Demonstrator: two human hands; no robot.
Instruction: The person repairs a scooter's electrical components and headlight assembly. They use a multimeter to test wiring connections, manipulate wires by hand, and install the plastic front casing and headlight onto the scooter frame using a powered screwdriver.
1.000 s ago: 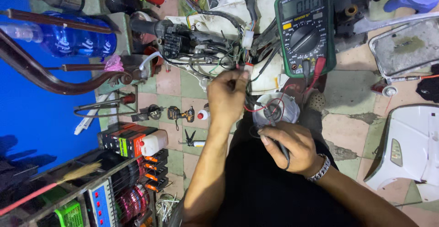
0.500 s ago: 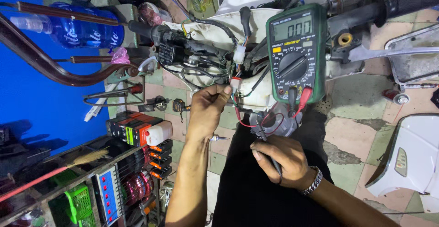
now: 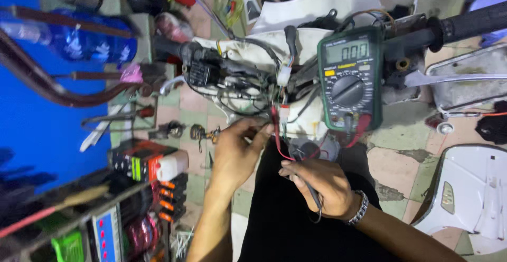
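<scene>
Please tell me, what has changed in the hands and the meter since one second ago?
The left hand drew back a little from the wiring, still holding the red probe by the white connector. The right hand still grips the black probe near the lap. The multimeter stays propped on the scooter; only the view shifted.

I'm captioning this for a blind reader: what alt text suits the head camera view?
A person's left hand holds a red probe to a white plastic connector in a tangle of black wiring, while the right hand grips a black probe. A green digital multimeter rests on the stripped scooter handlebar.
</scene>
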